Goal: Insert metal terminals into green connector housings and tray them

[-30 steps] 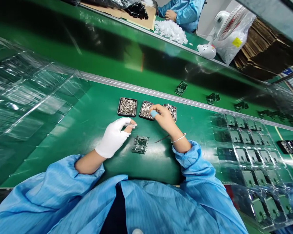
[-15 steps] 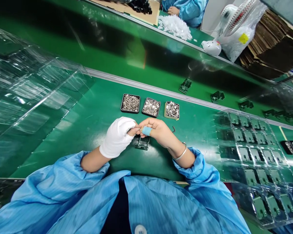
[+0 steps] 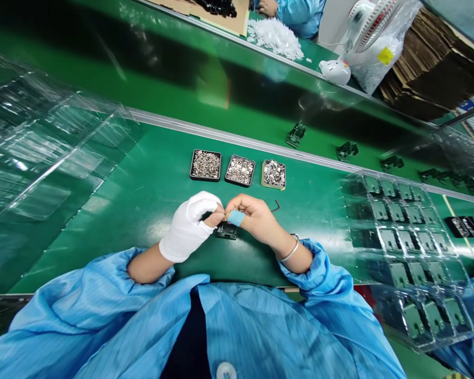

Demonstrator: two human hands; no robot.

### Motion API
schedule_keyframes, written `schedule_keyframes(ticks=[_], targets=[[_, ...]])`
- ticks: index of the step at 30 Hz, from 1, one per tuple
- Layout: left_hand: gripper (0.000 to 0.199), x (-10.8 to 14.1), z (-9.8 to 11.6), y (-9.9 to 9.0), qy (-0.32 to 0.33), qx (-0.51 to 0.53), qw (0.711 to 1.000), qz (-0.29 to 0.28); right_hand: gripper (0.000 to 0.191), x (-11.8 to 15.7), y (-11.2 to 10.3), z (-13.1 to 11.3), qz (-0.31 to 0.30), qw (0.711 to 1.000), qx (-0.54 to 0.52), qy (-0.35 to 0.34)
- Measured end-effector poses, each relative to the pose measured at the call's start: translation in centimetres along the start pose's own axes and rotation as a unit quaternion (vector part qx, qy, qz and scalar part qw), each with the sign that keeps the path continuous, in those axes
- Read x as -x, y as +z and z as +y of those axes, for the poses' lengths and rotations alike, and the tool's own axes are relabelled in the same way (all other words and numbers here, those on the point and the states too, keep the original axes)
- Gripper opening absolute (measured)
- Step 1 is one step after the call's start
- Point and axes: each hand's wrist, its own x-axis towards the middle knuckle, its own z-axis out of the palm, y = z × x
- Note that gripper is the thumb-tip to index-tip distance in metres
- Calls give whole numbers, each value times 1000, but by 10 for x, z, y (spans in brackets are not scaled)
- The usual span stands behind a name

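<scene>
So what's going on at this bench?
A person in a blue smock is working by hand: the white-gloved left hand and the ungloved right hand meet at the fingertips. Anything between them is too small to make out. A circuit board lies on the green table, partly hidden. Beyond sit three trays of metal bits, and a clear tray of green parts stands to the right.
</scene>
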Motion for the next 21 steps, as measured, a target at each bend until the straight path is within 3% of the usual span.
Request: schedule_keyframes(ticks=[3,8,11,13,15,18,21], targets=[[33,-1,-1,1,19,-6,999,-29,25,5,-4,-1,-5,999,38,-7],[38,0,-5,-1,106,-17,988,-109,22,15,-13,-4,-94,995,34,0],[34,6,-10,-3,73,-51,990,-108,12,19,-25,-6,-57,993,93,-43],[61,12,-15,-1,26,-70,989,-125,9,19,-33,-4,14,987,144,-71],[76,16,-21,4,-28,-85,978,-186,8,17,-37,1,47,974,196,-102],[58,17,-25,11,-84,-90,965,-231,4,15,-35,13,22,948,278,-154],[46,15,-21,14,-55,-88,976,-193,14,15,-28,21,10,928,326,-181]])
